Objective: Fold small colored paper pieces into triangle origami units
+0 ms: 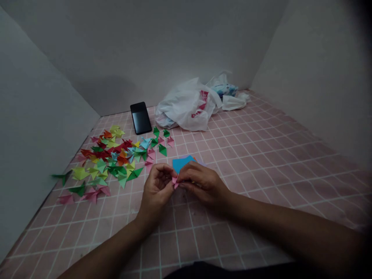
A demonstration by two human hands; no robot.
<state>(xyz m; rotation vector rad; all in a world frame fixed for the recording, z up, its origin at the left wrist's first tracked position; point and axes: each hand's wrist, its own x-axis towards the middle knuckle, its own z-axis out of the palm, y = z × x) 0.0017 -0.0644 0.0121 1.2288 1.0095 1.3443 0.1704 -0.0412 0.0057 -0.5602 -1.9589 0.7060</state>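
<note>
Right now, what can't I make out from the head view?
In the head view:
Pink paper: full shape partly hidden by the left hand and right hand.
Blue sheet: partly hidden by the right hand.
White bag: contents hidden by its crumpled plastic.
Folded paper pieces: they overlap, exact count unclear.
Dark shape: cut off by the bottom edge.
</note>
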